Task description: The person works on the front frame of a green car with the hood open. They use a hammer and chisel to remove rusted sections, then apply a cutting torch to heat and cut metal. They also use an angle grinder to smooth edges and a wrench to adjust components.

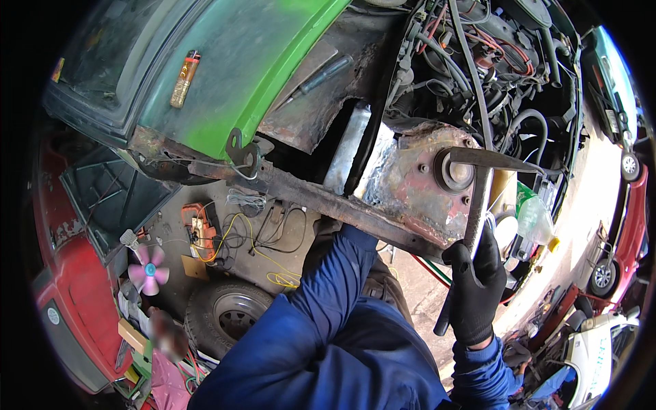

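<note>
My right hand, in a black glove, is closed round the handle of a hammer. The hammer's long, tapering head is over the rusty strut tower, near its round mount. My left arm, in a blue sleeve, reaches under the rusty rail along the car's edge. The left hand is hidden behind that rail. Just beyond the rail, bare shiny metal shows beside the tower. A screwdriver lies on the rusty inner panel, next to the green-painted body panel.
Hoses and wires fill the engine bay. A plastic bottle is at its right. A loose wheel, an orange box with cables and a pink-bladed fan stand at left. What looks like a lighter rests on the panel.
</note>
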Tool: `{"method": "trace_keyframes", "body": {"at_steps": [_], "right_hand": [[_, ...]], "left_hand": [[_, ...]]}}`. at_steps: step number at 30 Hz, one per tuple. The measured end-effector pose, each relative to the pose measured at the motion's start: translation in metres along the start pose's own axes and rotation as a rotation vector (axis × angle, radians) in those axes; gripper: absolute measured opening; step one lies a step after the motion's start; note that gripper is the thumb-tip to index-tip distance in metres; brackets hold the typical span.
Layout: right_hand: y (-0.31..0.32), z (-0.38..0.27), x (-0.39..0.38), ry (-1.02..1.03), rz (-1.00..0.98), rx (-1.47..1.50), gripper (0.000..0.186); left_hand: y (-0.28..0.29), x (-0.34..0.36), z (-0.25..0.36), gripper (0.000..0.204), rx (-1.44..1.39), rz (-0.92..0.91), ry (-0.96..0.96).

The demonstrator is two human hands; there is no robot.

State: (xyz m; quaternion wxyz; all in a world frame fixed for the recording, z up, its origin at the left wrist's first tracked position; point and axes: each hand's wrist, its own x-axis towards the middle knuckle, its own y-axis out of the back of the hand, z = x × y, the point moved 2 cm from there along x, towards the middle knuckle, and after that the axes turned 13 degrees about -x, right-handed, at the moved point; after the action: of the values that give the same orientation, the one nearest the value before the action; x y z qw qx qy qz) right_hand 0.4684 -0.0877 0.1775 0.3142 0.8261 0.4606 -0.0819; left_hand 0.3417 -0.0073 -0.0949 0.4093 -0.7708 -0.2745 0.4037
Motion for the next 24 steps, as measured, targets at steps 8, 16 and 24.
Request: {"method": "trace_keyframes", "body": {"at_steps": [8, 16, 24], "right_hand": [[0.0, -0.027, -0.003, 0.028, -0.103, 0.024, 0.064], [-0.03, -0.028, 0.015, 0.364, -0.1, -0.442, 0.061], [-0.052, -0.057, 0.045, 0.249, -0.183, -0.565, 0.058]], "left_hand": [[0.008, -0.006, 0.003, 0.041, 0.006, 0.01, 0.011], [0.004, 0.005, 0.002, 0.041, 0.003, -0.012, 0.037], [0.0, 0.01, 0.006, 0.042, 0.013, -0.013, 0.059]]}}
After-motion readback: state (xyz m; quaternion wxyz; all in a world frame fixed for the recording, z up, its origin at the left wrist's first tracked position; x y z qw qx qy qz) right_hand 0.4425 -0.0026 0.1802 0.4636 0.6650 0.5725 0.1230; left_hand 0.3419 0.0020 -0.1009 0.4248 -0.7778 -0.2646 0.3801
